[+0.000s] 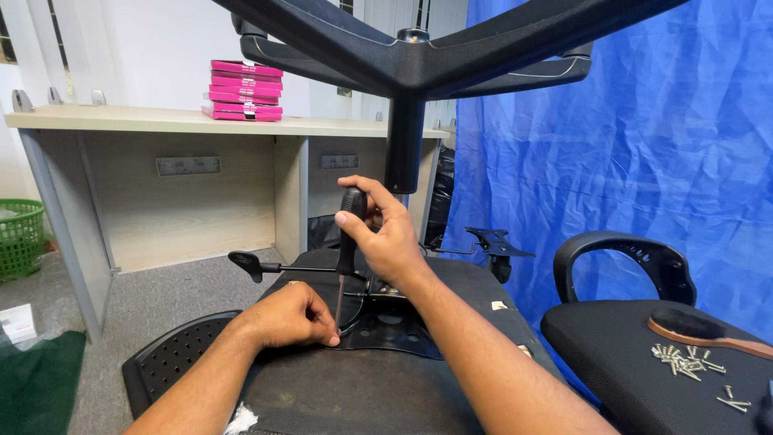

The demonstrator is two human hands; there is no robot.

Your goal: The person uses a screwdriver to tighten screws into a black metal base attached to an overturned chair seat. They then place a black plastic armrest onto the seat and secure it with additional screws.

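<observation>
My right hand (386, 234) grips the black handle of a screwdriver (349, 234), held upright with its shaft pointing down onto a black metal mechanism plate (394, 330). My left hand (294, 316) rests on the underside of an upturned black chair seat (354, 387), fingertips pinched at the screwdriver's tip. A black gas column (403, 145) rises from the plate to a star-shaped chair base (419, 56) overhead. A lever with a black knob (245, 264) sticks out to the left.
Another black chair seat (636, 362) at right carries several loose screws (688, 366) and a brush (700, 330). A blue tarp (628, 145) hangs behind. A wooden desk (161, 121) holds stacked pink boxes (245, 90); a green basket (18, 234) stands at far left.
</observation>
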